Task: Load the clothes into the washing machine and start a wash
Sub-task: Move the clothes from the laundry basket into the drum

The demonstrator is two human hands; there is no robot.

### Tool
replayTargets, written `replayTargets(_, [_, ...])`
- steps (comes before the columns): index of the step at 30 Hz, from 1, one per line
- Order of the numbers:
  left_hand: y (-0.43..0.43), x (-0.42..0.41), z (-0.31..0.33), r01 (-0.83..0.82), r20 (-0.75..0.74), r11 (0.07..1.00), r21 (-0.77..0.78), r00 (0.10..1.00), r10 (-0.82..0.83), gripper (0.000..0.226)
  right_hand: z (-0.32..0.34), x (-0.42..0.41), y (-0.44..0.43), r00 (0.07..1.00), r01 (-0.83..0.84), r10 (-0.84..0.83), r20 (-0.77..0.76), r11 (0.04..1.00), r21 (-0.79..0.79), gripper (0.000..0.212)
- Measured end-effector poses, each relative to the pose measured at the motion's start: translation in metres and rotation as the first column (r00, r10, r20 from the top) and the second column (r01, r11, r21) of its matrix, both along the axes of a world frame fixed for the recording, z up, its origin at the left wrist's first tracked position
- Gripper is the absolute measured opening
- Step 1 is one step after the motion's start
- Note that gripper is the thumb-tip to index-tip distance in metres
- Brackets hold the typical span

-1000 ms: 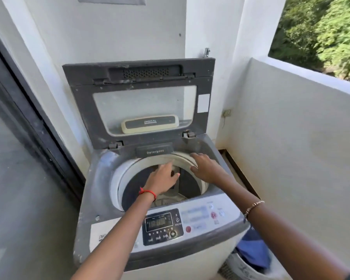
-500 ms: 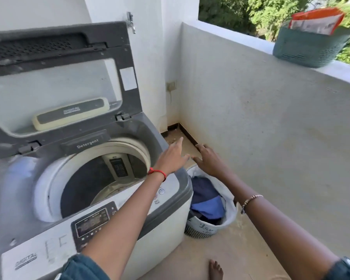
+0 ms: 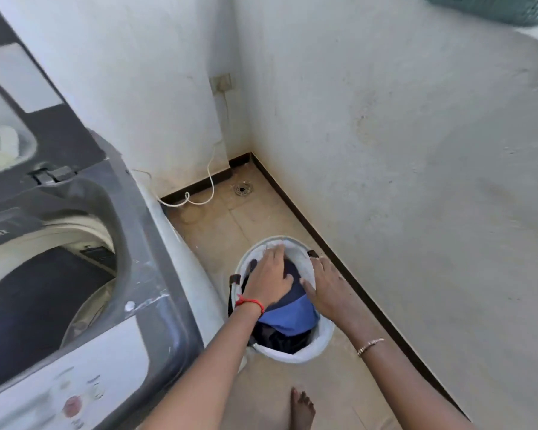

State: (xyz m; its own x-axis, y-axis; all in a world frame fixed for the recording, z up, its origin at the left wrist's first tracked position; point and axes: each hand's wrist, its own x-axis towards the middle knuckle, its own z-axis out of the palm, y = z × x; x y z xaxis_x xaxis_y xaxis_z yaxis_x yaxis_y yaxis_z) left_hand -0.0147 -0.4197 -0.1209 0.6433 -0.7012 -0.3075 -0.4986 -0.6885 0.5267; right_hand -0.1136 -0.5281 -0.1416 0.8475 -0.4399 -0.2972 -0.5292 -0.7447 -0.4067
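Note:
A white laundry basket (image 3: 320, 342) stands on the floor to the right of the top-loading washing machine (image 3: 156, 274). Blue and dark clothes (image 3: 292, 315) fill it. My left hand (image 3: 269, 276), with a red thread at the wrist, lies flat on the dark clothes inside the basket, fingers straight. My right hand (image 3: 326, 287) reaches in from the right rim, fingers spread over the clothes and the basket's edge. The machine's lid (image 3: 10, 97) stands up and its drum (image 3: 44, 299) looks dark inside.
White walls close the corner behind and to the right. A white cable (image 3: 210, 178) and a floor drain (image 3: 243, 189) lie in the far corner. A teal basket (image 3: 503, 7) sits on the ledge at top right. A bare foot (image 3: 302, 408) stands near the bottom edge.
Both hands left the machine's drum rim, swung right and came down into the laundry basket. The view turned from the machine toward the floor corner.

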Motion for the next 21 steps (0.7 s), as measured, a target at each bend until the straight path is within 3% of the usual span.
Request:
replayTargets(4, [-0.015,0.012,-0.085,0.058,0.05,0.991,0.119,0.997,-0.064,0.069,-0.079,0.001,-0.014,0.99,0.006,0.001,-0.138,0.998,0.056,0.068])
replayTargets(13, [-0.004,0.022,-0.267,0.253,0.091,0.881,0.399,0.946,-0.312,0.095,-0.256,0.002,-0.013,0.961,-0.039,0.076,-0.265,0.989,0.142,0.095])
replayTargets(21, [0.006,0.037,-0.361,0.354,0.192,0.745,0.565,0.822,-0.536,0.12,-0.354,-0.001,0.001,0.933,-0.09,0.16,-0.321,0.971,0.22,0.121])
